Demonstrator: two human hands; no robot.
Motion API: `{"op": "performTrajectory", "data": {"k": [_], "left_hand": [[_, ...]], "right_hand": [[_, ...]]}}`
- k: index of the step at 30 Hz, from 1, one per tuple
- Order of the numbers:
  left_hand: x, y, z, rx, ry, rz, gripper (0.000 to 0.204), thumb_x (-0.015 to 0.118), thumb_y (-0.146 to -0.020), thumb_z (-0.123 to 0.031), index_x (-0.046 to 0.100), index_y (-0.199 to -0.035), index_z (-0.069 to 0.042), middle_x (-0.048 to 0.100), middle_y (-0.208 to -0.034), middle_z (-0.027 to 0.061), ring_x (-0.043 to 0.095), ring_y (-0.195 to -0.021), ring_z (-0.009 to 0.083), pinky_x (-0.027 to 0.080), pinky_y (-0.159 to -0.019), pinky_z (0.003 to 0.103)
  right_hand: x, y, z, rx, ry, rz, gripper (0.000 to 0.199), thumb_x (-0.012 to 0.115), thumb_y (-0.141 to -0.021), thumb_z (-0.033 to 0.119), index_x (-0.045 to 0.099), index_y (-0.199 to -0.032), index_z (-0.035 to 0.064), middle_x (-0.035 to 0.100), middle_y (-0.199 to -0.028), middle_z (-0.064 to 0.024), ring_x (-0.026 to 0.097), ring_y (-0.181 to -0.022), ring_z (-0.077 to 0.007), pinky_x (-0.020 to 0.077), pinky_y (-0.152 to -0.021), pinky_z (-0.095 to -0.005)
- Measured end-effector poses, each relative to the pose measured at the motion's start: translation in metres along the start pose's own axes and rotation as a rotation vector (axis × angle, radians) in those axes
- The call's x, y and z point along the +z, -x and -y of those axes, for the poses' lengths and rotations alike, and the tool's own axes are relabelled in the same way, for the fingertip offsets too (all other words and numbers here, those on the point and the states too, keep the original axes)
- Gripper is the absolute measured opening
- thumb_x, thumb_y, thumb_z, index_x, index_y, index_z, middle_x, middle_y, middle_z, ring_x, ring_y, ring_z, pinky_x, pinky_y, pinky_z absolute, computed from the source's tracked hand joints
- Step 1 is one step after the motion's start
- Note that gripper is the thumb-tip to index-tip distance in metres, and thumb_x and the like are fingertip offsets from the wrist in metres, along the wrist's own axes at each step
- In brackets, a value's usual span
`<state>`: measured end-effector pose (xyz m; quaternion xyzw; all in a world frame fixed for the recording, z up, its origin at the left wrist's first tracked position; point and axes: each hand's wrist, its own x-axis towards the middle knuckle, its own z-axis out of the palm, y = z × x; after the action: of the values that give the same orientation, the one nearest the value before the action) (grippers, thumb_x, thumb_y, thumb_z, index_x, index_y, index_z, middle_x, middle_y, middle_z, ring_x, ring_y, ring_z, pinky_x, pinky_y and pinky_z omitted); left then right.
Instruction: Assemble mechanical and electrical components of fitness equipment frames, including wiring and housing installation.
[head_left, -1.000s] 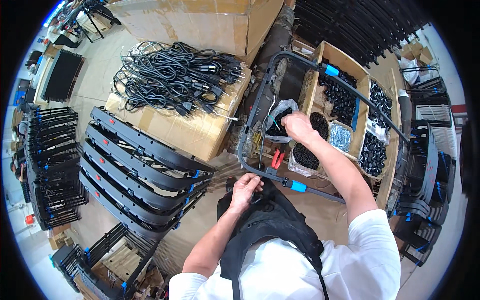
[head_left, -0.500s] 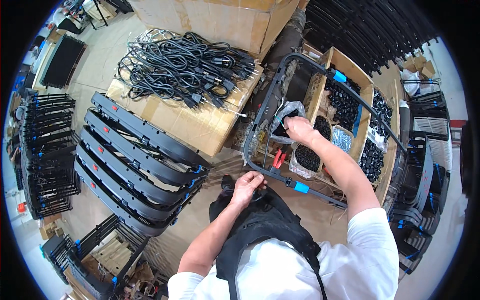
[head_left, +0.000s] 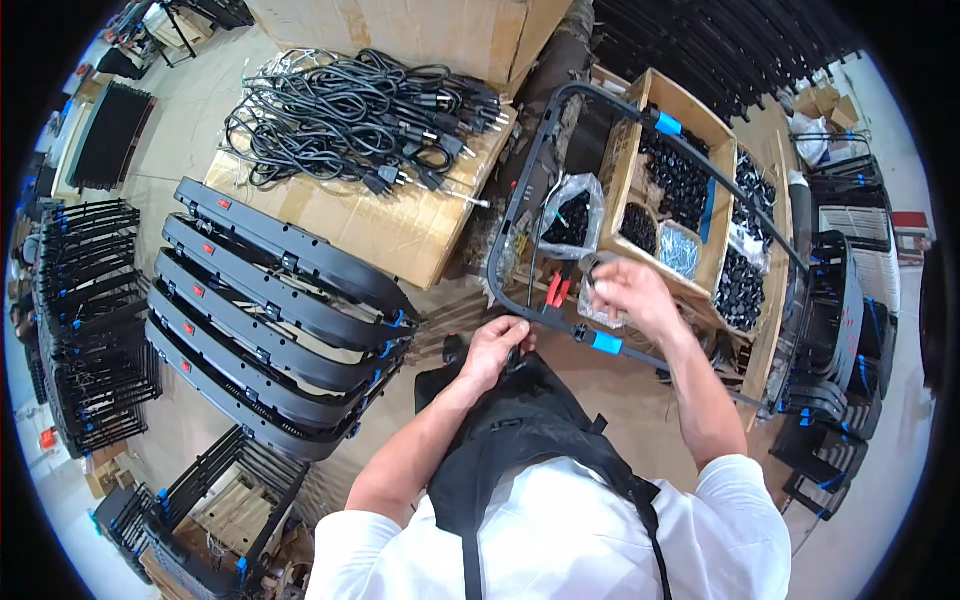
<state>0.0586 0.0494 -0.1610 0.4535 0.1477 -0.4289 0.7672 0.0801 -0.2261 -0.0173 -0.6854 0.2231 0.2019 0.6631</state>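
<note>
My left hand (head_left: pixel 497 352) is closed beside the near left corner of a black tubular frame (head_left: pixel 503 232) with blue bands. A small dark piece shows at its fingertips, too little of it to name. My right hand (head_left: pixel 638 298) hovers with curled fingers over a clear bag (head_left: pixel 590 312), mostly hidden beneath it; anything held there is hidden. Left of that hand is a red-handled tool (head_left: pixel 558 290). Farther off, an open clear plastic bag (head_left: pixel 572 218) holds small black parts.
A wooden crate (head_left: pixel 622 175) at right holds black plastic parts and silver screws (head_left: pixel 679 250). Black power cords (head_left: pixel 350 125) lie heaped on a cardboard box (head_left: pixel 400 240). Curved dark grey housings (head_left: pixel 270 300) stand in a row at left. Racks of black frames (head_left: pixel 95 300) stand beyond.
My right hand has come out of the open plastic bag and moved nearer, down and to the right. My left hand stays near the frame's corner. The view has shifted slightly.
</note>
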Motion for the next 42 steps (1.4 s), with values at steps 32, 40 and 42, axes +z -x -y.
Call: {"op": "performTrajectory", "data": {"k": [32, 40, 42], "left_hand": [[-0.032, 0.039, -0.011, 0.348, -0.780, -0.032, 0.023, 0.062, -0.106, -0.022, 0.063, -0.111, 0.000, 0.064, -0.092, 0.0060, 0.059, -0.085, 0.0158, 0.050, -0.078, 0.034], [-0.041, 0.048, -0.017, 0.396, -0.701, -0.030, 0.026, 0.062, -0.104, -0.023, 0.064, -0.117, -0.001, 0.069, -0.097, 0.0141, 0.066, -0.091, 0.0226, 0.053, -0.085, 0.039], [-0.047, 0.045, -0.011, 0.373, -0.648, -0.012, 0.027, 0.062, -0.104, -0.023, 0.065, -0.119, -0.001, 0.070, -0.098, 0.0128, 0.066, -0.092, 0.0209, 0.053, -0.085, 0.038]], "right_hand": [[0.139, 0.014, -0.026, -0.636, 1.093, 0.046, 0.021, 0.062, -0.094, 0.010, 0.071, -0.111, 0.0035, 0.074, -0.112, -0.0138, 0.073, -0.106, -0.0332, 0.0581, -0.090, -0.0449], [0.141, -0.019, -0.005, -0.708, 1.530, 0.417, 0.017, 0.063, -0.092, 0.013, 0.066, -0.105, 0.0034, 0.069, -0.106, -0.0151, 0.070, -0.106, -0.0344, 0.0570, -0.090, -0.0461], [0.140, -0.011, 0.004, -0.568, 1.392, 0.459, 0.017, 0.068, -0.093, 0.013, 0.065, -0.105, 0.0013, 0.067, -0.103, -0.0166, 0.068, -0.102, -0.0385, 0.0562, -0.090, -0.0471]]}}
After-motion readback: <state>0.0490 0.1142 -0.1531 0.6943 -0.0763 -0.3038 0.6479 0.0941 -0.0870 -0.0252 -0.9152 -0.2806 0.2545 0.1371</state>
